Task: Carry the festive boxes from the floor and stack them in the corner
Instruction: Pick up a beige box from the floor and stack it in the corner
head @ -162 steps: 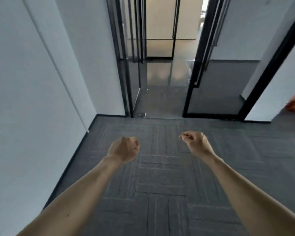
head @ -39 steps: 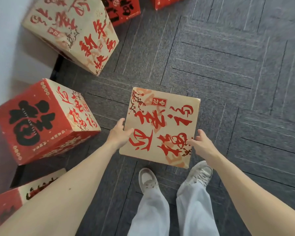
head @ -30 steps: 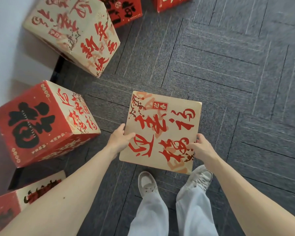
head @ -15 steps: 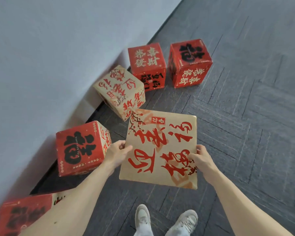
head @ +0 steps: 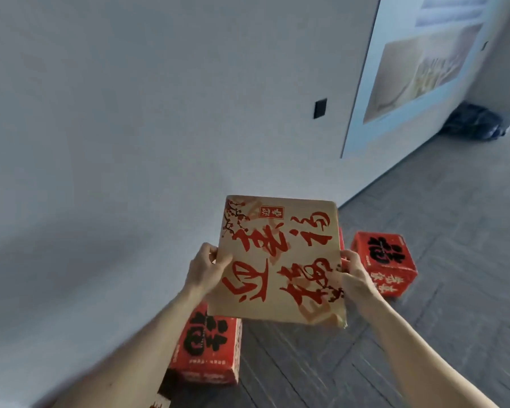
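Carry phase, first visible box. The left hand (head: pixel 206 269) grips the left edge of the tan box (head: pixel 280 260) and the right hand (head: pixel 355 278) grips its right edge; each thumb lies on the printed top face, with the fingers curled under or round the side. The tan box is held in the air in front of the body, clear of the floor (head: pixel 439 334). Below the left forearm, a red box (head: pixel 209 354) stands on the floor against the wall (head: pixel 130 142). A second red box (head: pixel 383 266) sits farther off, to the right of the tan box. Farther along the wall is a large panel (head: pixel 418 72); a black bag (head: pixel 471 122) lies in the far corner. No stack is in view. Judgement: little is done, and at least two red boxes remain to move.
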